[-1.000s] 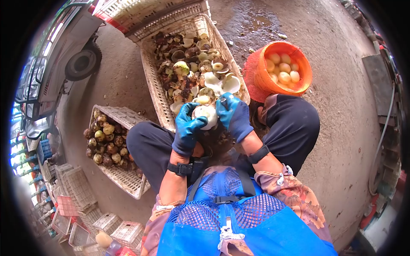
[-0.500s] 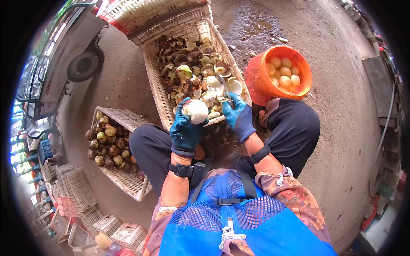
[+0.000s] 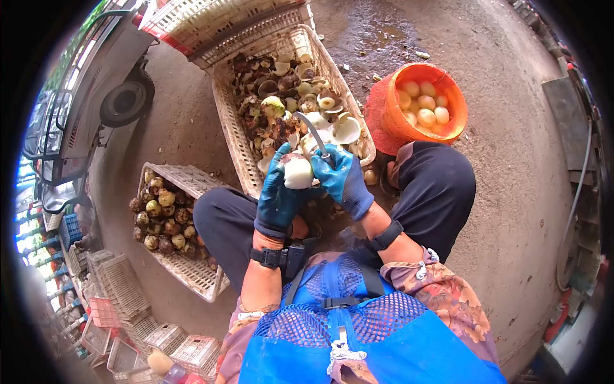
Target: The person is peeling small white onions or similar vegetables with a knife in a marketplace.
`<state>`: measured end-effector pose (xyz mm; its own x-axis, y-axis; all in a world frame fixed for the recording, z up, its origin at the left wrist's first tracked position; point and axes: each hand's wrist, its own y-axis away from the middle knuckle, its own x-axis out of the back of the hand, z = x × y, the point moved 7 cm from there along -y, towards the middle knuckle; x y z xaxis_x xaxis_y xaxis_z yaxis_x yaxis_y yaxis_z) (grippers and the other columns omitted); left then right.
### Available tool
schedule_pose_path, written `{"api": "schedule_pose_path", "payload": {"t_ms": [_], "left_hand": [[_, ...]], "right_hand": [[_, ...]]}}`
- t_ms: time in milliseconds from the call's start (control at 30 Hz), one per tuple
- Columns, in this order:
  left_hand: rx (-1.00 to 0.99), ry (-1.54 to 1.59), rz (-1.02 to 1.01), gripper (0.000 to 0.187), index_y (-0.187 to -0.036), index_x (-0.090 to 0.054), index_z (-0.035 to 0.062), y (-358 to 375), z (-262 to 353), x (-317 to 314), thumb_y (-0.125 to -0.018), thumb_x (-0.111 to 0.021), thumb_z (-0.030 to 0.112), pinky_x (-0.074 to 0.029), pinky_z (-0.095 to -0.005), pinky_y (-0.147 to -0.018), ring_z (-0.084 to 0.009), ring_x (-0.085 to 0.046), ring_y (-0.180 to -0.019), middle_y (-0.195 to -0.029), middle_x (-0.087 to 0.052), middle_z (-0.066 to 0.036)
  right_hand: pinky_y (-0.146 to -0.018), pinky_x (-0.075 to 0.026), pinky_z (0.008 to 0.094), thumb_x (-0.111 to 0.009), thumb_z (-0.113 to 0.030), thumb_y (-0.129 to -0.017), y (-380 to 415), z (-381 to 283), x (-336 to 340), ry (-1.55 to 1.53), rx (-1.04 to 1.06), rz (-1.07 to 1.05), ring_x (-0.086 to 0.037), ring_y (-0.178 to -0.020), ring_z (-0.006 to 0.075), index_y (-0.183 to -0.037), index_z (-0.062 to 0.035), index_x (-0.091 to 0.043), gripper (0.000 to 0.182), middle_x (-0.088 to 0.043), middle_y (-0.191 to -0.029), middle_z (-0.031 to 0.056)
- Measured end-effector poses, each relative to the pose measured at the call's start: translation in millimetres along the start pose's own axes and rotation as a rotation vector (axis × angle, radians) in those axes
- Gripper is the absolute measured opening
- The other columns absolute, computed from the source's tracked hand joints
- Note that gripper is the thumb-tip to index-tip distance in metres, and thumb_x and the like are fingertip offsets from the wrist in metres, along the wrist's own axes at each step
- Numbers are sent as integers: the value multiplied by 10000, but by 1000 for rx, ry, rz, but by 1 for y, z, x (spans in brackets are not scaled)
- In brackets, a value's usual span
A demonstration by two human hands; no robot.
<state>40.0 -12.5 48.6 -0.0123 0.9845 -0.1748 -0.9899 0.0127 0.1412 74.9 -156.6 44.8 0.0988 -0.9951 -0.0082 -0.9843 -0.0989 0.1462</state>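
Observation:
My left hand (image 3: 277, 195), in a blue-green coated glove, grips a round white vegetable (image 3: 298, 174) with a patch of brownish skin left at its top. My right hand (image 3: 345, 181), gloved alike, is closed round the handle of a curved knife (image 3: 312, 131). Its blade rises up and to the left, just above the vegetable. The right fingers sit close beside the white surface. Both hands are over the near end of a plastic crate (image 3: 240, 150) of thick curved peelings (image 3: 275, 128).
An orange bucket (image 3: 393, 121) at the right holds several peeled pale balls (image 3: 426, 102). At the left, a tilted crate (image 3: 195, 281) contains unpeeled brown-green round vegetables (image 3: 166, 212). Stacked crates (image 3: 217, 25) stand beyond the peelings, and a vehicle (image 3: 96, 96) is parked farther left.
The knife has swung left, from over the peelings to above the vegetable, and my right hand has moved closer to my left. The vegetable has turned, showing more brownish skin on top.

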Motion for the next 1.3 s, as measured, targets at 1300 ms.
{"api": "schedule_pose_path", "payload": {"t_ms": [1300], "left_hand": [[366,1012,218,607,-1135,-621,60,-10,-39,17,-878,-593,609,-550,-373,-605,-319,-667,-868,-1028,-685,-161]], "right_hand": [[-645,-510,460,-620,-317,-900,28,-27,-10,778,300,-201,-646,-799,394,-1063,-124,-636,253,-669,-902,182]]}}
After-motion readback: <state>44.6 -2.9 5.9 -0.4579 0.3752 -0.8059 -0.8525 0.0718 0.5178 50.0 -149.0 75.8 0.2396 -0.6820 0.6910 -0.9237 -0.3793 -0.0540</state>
